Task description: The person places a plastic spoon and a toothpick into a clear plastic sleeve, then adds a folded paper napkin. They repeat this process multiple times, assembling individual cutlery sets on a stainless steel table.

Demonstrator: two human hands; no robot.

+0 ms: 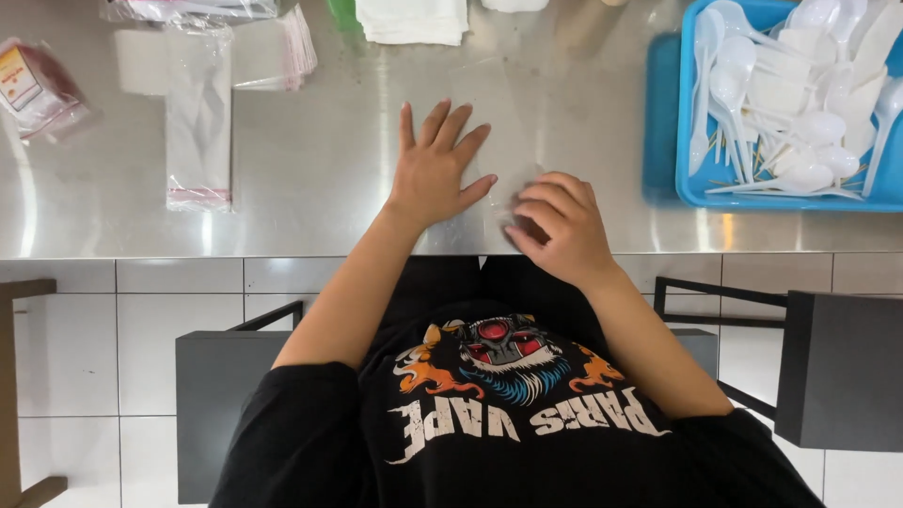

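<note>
- Left hand [435, 169] lies flat, palm down, fingers spread, pressing on the near left part of a clear plastic sleeve [503, 122] at table centre; grasping nothing, only pinning.
- Right hand [557, 226] is curled, fingertips bunched at the sleeve's near edge, at about 4 o'clock from the left hand. It looks to be pinching or rubbing the film there; whether the film is actually between the fingers cannot be told.
- Sleeve itself is nearly invisible against the stainless steel table [329, 169]; only faint edges and glare mark it, running toward 12 o'clock from the hands.
- Blue tray [661, 113] of white plastic spoons and forks [800, 103] sits at 2 o'clock, well apart from both hands.
- Stack of clear bags [198, 113] lies at 10 o'clock; a red-printed packet [38, 89] at far 9–10 o'clock; folded white napkins [411, 19] at 12 o'clock.
- Judgement on technique: keep the left palm steady so the film does not slide on the slick steel; work the right fingertips with a light shearing rub at the mouth to part the two layers, rather than pulling, which would drag the whole sleeve.
</note>
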